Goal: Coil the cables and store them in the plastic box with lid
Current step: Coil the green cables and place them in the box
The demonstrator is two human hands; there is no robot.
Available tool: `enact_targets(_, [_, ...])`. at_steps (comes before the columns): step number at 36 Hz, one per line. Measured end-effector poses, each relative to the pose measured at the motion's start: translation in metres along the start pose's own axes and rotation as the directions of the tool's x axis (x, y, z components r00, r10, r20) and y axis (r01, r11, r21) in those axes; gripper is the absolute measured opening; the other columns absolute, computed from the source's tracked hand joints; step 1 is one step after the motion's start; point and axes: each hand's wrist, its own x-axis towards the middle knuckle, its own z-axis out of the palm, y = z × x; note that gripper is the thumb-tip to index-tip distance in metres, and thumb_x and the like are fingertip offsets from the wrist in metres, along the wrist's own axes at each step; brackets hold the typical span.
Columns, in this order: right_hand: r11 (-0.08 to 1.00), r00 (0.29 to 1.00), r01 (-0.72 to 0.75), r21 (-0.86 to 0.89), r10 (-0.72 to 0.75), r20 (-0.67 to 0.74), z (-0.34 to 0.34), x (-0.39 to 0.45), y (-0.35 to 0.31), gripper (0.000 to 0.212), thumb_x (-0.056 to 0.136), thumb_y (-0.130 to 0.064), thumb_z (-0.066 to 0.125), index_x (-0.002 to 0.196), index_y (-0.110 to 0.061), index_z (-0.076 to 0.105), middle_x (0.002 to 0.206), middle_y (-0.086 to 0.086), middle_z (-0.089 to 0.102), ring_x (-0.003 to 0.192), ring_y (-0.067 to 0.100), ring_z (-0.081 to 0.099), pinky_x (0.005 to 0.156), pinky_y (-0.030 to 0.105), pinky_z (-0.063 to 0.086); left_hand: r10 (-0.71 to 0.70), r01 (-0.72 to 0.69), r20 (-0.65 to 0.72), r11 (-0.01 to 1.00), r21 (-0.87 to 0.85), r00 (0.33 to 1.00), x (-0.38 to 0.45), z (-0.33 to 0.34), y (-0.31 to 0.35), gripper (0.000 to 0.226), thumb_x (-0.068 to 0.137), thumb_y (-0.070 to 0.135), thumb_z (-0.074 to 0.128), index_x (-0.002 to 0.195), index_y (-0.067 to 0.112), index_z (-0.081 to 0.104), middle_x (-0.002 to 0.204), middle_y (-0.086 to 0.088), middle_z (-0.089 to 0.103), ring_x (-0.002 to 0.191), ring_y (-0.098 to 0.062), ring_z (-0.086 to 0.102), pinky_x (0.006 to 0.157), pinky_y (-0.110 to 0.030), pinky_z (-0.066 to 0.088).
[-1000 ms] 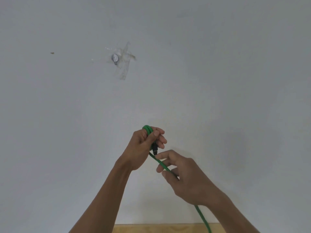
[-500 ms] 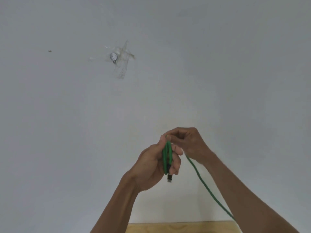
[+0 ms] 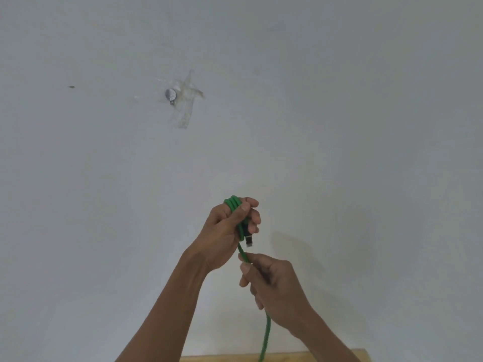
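Head camera: Two bare hands work a green cable in front of a plain white wall. The left hand is raised just above the right, its fingers curled into a closed grip around several turns of the cable, which loop over the top of the fist beside the knuckles. The left thumb presses across the strands and pins them against the fingers. A dark connector plug with a metallic tip hangs out of the bottom of that fist, pointing down, just above the right hand.

From the underside of the left hand a single strand of the cable drops straight into the right hand, which sits directly below and slightly right of the left. Its thumb and forefinger pinch the strand at the top of the hand, and the remaining fingers are folded loosely around it. Below the right hand the cable trails down past the wrist and out of the bottom edge of the view, crossing a strip of light wooden surface there.

High above and to the left of the left hand, a small round metal fitting is stuck to the wall under crossed strips of clear tape. Further left of it is a small dark mark.
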Motion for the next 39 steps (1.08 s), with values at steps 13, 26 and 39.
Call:
enact_targets(13, [0.565,0.935,0.352,-0.746,-0.181,0.305,-0.040,0.020,-0.078,0.013,0.090,-0.032,0.065,0.102,-0.036,0.060,0.088,-0.020,0.074,0.057,-0.007,0.052,0.067,0.020,0.039,-0.203,0.161,0.161,0.957,0.240,0.966,-0.019,-0.003,-0.009,0.064,0.103,0.054,0.022,0.074,0.008,0.056,0.066,-0.008,0.052,0.061,-0.020,0.047,0.063,-0.030,0.042])
enact_targets(26, [0.947,0.915,0.281,-0.157,-0.215,0.342,-0.059,0.077,-0.070,0.032,0.054,-0.013,0.095,0.071,-0.004,0.069,0.070,0.024,0.068,0.066,0.032,0.064,0.066,0.051,0.053,-0.363,0.450,0.406,0.881,-0.142,0.839,-0.036,0.022,-0.009,0.083,0.096,0.072,0.016,0.083,0.003,0.060,0.050,-0.006,0.052,0.042,-0.016,0.042,0.057,-0.031,0.044])
enact_targets(39, [0.998,0.991,0.040,-0.044,-0.034,0.129,-0.014,0.021,0.019,0.047,0.095,-0.010,0.056,0.053,-0.030,0.053,0.046,-0.012,0.044,0.045,0.003,0.036,0.050,0.016,0.030,-0.097,0.129,0.122,0.947,-0.293,0.988,-0.020,0.026,0.000,0.024,0.096,0.024,0.054,0.089,0.003,0.064,0.058,-0.010,0.054,0.049,-0.018,0.047,0.059,-0.033,0.047])
